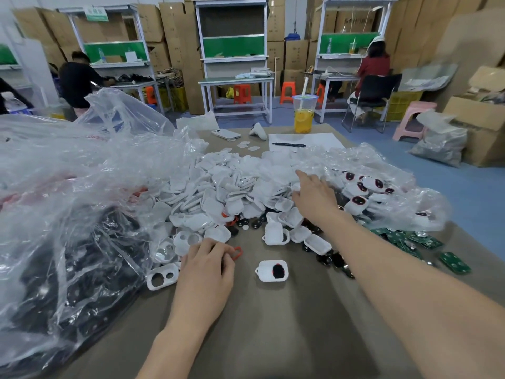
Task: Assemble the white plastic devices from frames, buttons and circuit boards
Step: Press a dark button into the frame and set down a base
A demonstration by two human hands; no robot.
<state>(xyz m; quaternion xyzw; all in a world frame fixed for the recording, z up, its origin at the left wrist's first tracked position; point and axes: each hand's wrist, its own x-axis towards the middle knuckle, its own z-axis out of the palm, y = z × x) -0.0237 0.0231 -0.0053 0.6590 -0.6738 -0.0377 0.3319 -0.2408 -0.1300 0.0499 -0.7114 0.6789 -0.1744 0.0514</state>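
Head-worn view down over a brown table (pixel 273 324), with two bare forearms reaching forward. Nearest, the left hand (pixel 207 265) lies knuckles up with fingers curled; a small red ring-shaped part (pixel 236 253) pokes out at its fingertips, apparently pinched there, though the grip itself is hidden. Just left of that hand lies an empty white frame (pixel 162 280) with two round holes; just right, alone on the table, sits a partly built frame (pixel 272 270) with one black button fitted and no board showing. Beyond it, loose black buttons (pixel 337 262) and green circuit boards (pixel 410 237) are scattered beside the right forearm.

The right hand (pixel 314 199) stretches further out, palm down, fingers straight and slightly spread; it rests on a large heap of white shells (pixel 218 181) and holds nothing. Right of it, a clear bag (pixel 396 181) holds a modest batch of finished devices (pixel 358 188) with dark faces; a huge crumpled plastic bag (pixel 68 201) of more parts fills the left side.

At the table's far edge are a phone (pixel 226 134), a pen (pixel 289 145) on paper, and a cup of yellow drink (pixel 304 113); behind stand workbenches, stacked cartons and two other people at work.

Judged from this, only a small share is assembled; the heap of unbuilt parts is far larger, so most of the work remains.
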